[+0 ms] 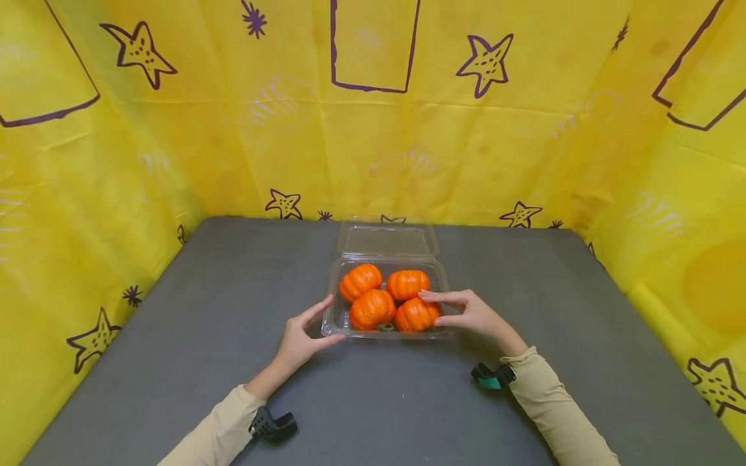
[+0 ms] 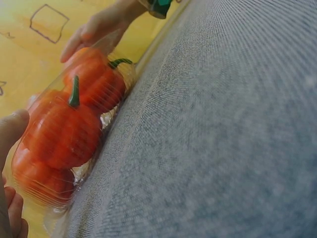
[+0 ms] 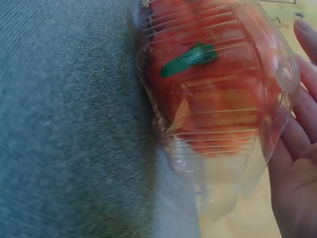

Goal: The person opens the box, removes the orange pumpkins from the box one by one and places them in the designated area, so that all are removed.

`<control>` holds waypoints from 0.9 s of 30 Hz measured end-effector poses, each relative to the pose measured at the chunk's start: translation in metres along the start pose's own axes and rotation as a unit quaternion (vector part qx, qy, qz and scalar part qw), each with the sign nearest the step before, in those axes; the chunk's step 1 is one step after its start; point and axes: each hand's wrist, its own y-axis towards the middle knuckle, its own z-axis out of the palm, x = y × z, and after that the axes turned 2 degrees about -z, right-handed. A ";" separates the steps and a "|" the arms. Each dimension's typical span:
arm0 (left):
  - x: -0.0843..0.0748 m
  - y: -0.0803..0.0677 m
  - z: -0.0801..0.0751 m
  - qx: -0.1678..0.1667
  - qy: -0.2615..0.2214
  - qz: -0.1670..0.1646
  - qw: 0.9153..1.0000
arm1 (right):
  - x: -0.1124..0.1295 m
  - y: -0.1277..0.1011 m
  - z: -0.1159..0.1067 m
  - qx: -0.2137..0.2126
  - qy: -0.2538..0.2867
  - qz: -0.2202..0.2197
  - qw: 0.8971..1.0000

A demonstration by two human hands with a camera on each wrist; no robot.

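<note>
A clear plastic clamshell container [image 1: 337, 317] stands on the table, its hinged lid [image 1: 387, 241] laid back on the far side. Several small orange pumpkins sit inside; the front left pumpkin [image 1: 372, 309] has a green stem pointing toward the near wall. My left hand [image 1: 298, 343] is at the left side, thumb and fingers spread around the near corner. On the right, my right hand [image 1: 474, 316] reaches over the rim, its fingertips at the front right pumpkin [image 1: 416, 315]. Through the ribbed wall, the right wrist view shows a green stem [image 3: 188, 60], with relaxed fingers beside the container.
The dark grey table [image 1: 233, 291] extends around the container. Yellow cloth [image 1: 233, 129] with starfish drawings hangs along the back and both sides. Each wrist wears a black camera mount, the left mount [image 1: 274, 425] and the right mount [image 1: 492, 375], both close above the table.
</note>
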 end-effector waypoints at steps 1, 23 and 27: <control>0.000 0.000 0.000 0.000 0.001 0.001 1.000 | 0.001 0.000 0.000 0.003 -0.003 -0.001 1.000; 0.001 0.000 0.001 0.014 -0.004 -0.009 1.000 | -0.019 0.007 -0.002 0.066 -0.182 -0.061 0.979; 0.001 -0.001 0.001 0.012 -0.002 -0.008 1.000 | -0.021 0.008 0.003 0.048 -0.209 -0.075 0.974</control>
